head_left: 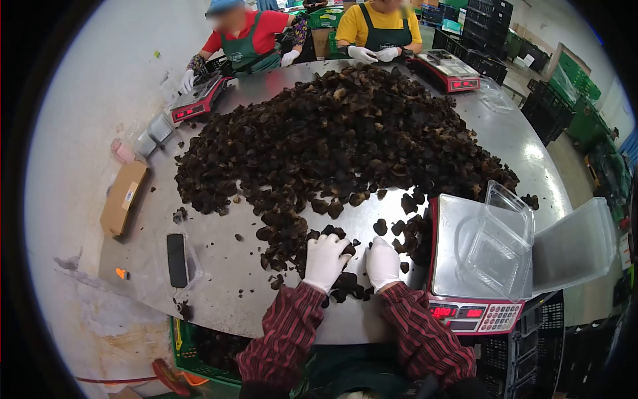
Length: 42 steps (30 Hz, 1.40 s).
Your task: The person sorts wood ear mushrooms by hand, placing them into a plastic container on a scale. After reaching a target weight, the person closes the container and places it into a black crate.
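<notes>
A large heap of dark brown wood ear mushrooms covers the middle and back of the metal table. At the heap's near edge, my left hand, in a white glove, curls its fingers over a few wood ear mushrooms; a piece shows by its fingertips. Beside it on the right, my right hand, also gloved, rests closed with its fingers turned under and hidden. Whatever it may hold does not show. A few loose mushrooms lie between and just below my wrists.
Right of my hands stands a red scale with clear plastic boxes on its pan. A phone and a cardboard box lie left. Across the table, two people in aprons sit by scales. A green crate stands below.
</notes>
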Tool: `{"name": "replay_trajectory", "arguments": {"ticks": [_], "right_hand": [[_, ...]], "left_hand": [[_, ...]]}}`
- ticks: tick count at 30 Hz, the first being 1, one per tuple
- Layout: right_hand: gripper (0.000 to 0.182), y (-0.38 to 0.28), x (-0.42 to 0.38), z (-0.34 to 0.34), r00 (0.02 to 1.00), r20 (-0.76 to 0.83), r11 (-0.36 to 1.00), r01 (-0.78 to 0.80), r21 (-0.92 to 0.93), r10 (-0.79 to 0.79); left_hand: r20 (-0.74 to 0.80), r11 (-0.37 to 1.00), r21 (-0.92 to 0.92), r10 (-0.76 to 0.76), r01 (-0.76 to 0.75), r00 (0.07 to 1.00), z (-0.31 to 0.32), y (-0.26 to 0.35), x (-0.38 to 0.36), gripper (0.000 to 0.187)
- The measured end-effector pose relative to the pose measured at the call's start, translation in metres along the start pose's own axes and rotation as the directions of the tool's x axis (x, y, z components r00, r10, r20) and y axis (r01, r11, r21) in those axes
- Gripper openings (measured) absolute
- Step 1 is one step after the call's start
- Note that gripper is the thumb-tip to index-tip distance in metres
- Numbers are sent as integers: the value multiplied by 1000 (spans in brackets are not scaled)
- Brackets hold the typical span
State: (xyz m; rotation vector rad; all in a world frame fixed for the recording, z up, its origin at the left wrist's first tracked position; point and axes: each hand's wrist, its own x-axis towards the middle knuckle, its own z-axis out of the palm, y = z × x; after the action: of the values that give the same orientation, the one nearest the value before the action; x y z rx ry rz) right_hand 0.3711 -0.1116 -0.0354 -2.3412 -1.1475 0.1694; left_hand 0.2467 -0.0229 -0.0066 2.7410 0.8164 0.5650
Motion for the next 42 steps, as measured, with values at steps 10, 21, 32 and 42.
{"name": "replay_trajectory", "arguments": {"ticks": [10,21,32,42], "right_hand": [[12,4,-66,-46,984,134,986,103,133,-121],[18,27,-104,-15,977,93,981,193,-17,-191],[31,141,-89,-261,787,-616,983,-101,-153,-15],[23,179,-93,-253,829,-98,731,-422,536,550]], "left_hand": [[-98,935,-352,-89,49,991,-36,-16,-30,15],[-74,999,37,28,-25,997,7,19,-100,39],[72,426,-815,-599,394,797,-7,-8,-66,19],[-304,642,-658,252,-394,919,-50,156,53,30]]}}
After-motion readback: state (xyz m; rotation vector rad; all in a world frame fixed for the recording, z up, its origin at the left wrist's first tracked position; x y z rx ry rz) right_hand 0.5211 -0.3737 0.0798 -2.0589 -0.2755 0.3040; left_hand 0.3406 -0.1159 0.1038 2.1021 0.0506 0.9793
